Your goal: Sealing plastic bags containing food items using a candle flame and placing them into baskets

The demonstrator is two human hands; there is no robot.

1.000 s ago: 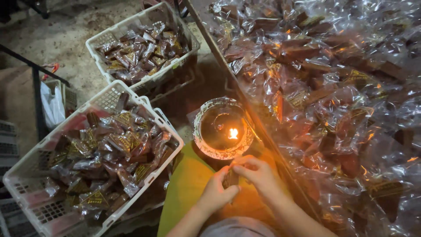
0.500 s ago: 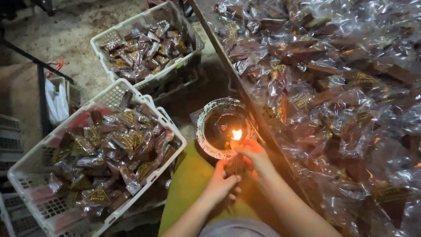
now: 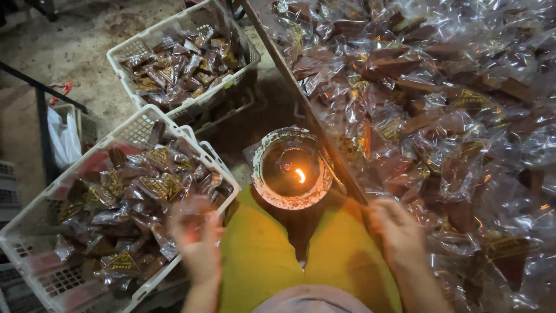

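Hands' grip unclear: left (image 3: 197, 235) over basket's (image 3: 35, 232) brown packets (image 3: 139, 191), right (image 3: 397, 232) beside clear-wrapped pile (image 3: 440, 104)

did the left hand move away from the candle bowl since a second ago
Yes. The left hand has swung out leftward from just below the candle bowl to over the near white crate; the bowl kept its place.

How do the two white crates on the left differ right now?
The near crate sits close by the left hand, which hovers over its right edge; the far crate lies farther off, away from both hands. The near crate runs out of view at the bottom left; the far crate shows nearly whole. Both are white plastic lattice crates filled with brown pieces in clear wrappers.
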